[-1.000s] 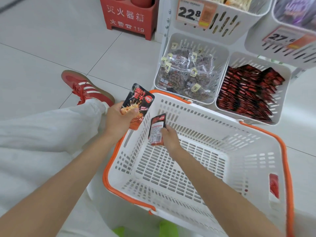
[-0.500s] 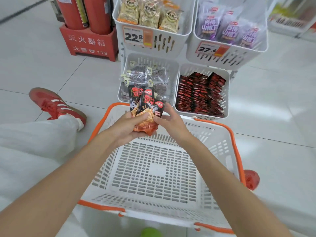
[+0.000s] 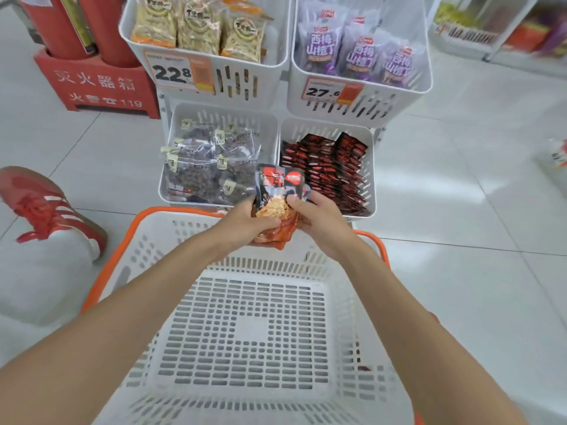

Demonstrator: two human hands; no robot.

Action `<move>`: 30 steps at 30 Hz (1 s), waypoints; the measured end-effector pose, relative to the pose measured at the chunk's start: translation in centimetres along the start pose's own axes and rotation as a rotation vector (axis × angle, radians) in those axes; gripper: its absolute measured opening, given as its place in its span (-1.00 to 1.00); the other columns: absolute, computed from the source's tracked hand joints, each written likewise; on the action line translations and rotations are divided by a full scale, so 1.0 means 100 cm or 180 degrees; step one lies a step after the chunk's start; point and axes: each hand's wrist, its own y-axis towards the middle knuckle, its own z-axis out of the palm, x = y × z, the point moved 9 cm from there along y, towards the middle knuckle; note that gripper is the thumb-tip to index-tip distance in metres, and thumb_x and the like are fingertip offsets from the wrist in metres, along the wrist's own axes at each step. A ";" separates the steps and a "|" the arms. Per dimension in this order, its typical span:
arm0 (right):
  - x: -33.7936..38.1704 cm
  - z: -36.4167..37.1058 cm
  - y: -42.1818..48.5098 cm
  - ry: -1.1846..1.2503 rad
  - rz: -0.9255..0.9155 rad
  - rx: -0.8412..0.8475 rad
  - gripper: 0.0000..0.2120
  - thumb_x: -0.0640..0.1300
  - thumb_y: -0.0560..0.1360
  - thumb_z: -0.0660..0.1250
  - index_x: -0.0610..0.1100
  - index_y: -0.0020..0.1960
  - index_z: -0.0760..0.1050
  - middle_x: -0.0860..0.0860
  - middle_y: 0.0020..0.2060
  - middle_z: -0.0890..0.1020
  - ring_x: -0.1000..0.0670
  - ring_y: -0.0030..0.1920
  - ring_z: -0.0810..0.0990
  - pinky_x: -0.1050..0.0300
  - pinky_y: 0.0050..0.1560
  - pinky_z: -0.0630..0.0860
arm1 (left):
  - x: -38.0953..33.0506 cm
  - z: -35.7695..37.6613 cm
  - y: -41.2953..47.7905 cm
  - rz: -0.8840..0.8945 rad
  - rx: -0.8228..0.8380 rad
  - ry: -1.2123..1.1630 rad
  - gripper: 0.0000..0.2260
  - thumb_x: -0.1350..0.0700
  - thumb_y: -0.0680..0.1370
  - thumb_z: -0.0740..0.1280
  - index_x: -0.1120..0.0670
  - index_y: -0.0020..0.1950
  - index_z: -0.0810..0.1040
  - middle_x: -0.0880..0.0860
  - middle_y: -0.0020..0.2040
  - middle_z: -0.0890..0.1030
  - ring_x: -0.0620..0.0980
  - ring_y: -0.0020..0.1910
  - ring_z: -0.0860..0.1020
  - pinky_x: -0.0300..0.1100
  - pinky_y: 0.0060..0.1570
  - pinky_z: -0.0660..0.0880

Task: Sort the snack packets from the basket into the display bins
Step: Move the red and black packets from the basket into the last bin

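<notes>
Head view looks down over both forearms into the white basket with its orange rim. Its slotted floor shows no packets, and a small red patch glimpsed through the slots of its right wall is too unclear to name. Above the basket's far edge the left hand cups a small stack of red-and-black snack packets from below, fingers curled round their lower ends. The right hand pinches the same stack from the right side, thumb on its front face. How many packets are in the stack I cannot tell. Just beyond the hands stand two low display bins: the lower left bin holds clear packs of dark pieces, and the lower right bin holds rows of red-and-black packets that look like the ones in hand. Above them the upper left bin carries yellow packs and the upper right bin purple ones, each with a price card. To the left lie a red shoe and, farther off, a red fire extinguisher box. By my reading the sorting is nearly done: the basket seems emptied, and what is left is to set the held stack into the lower right bin.
</notes>
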 end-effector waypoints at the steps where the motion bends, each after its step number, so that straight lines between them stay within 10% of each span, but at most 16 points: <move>1: 0.003 -0.010 0.004 0.0098 -0.0054 -0.0023 -0.83 -0.26 0.54 0.36 -0.22 0.13 0.52 -0.10 -0.09 0.68 -0.03 -0.14 0.66 0.12 -0.11 0.58 | -0.002 0.000 0.010 0.0022 -0.0073 0.0040 -0.64 0.20 0.55 0.41 0.04 0.30 0.40 0.04 0.05 0.64 -0.01 -0.04 0.67 -0.09 -0.03 0.65; 5: 0.019 -0.050 0.025 0.0124 -0.0219 -0.0257 -0.62 -0.42 0.42 0.43 -0.15 0.15 0.44 -0.07 -0.10 0.66 -0.06 -0.13 0.67 -0.05 0.07 0.62 | -0.017 -0.008 0.049 0.0212 -0.0213 0.0349 -0.62 0.35 0.50 0.43 0.08 0.23 0.44 0.12 0.12 0.62 0.10 0.08 0.63 0.09 0.14 0.58; 9: 0.031 -0.062 0.048 -0.0696 -0.0280 0.0247 -0.61 -0.34 0.43 0.46 -0.15 0.22 0.51 -0.07 -0.02 0.70 -0.03 -0.04 0.68 0.09 0.06 0.61 | -0.040 -0.006 0.084 0.0435 0.0164 0.0964 -0.58 0.41 0.51 0.37 0.11 0.32 0.47 0.05 0.09 0.62 0.00 0.01 0.61 -0.16 0.06 0.59; 12: 0.025 -0.064 0.068 -0.0955 -0.0076 0.0406 -0.71 -0.23 0.47 0.46 -0.02 0.15 0.54 0.02 -0.03 0.70 0.01 -0.01 0.67 0.12 -0.03 0.57 | -0.046 -0.008 0.101 0.0469 0.0188 0.1018 -0.47 0.32 0.54 0.38 -0.09 0.42 0.41 0.06 0.20 0.60 0.26 0.06 0.63 0.18 0.11 0.58; 16: 0.027 -0.090 0.094 -0.1203 -0.0102 0.0049 -0.79 -0.19 0.47 0.46 0.03 0.03 0.54 0.09 -0.11 0.70 0.08 -0.11 0.65 0.22 -0.20 0.48 | -0.045 -0.012 0.117 0.0593 -0.0192 0.0928 -0.41 0.22 0.53 0.43 -0.04 0.49 0.29 0.01 0.20 0.52 -0.08 0.00 0.60 -0.33 -0.14 0.55; 21: 0.052 -0.112 0.125 -0.1967 -0.0279 -0.0180 -0.79 -0.30 0.40 0.47 -0.24 0.02 0.56 -0.06 -0.17 0.62 0.02 -0.20 0.57 0.33 -0.26 0.47 | -0.027 -0.015 0.130 0.0747 -0.0514 0.1624 -0.48 0.24 0.51 0.45 0.01 0.44 0.40 0.05 0.31 0.47 -0.07 0.16 0.51 -0.07 0.19 0.52; 30: 0.036 -0.086 0.190 -0.1843 -0.0730 -0.0488 -0.25 -0.34 0.36 0.52 -0.16 0.44 0.24 -0.04 0.18 0.51 -0.02 0.15 0.54 0.11 0.16 0.49 | -0.023 -0.012 0.145 0.1065 -0.0842 0.2345 -0.54 0.19 0.54 0.42 0.03 0.42 0.44 0.00 0.32 0.45 -0.04 0.15 0.48 -0.30 0.20 0.31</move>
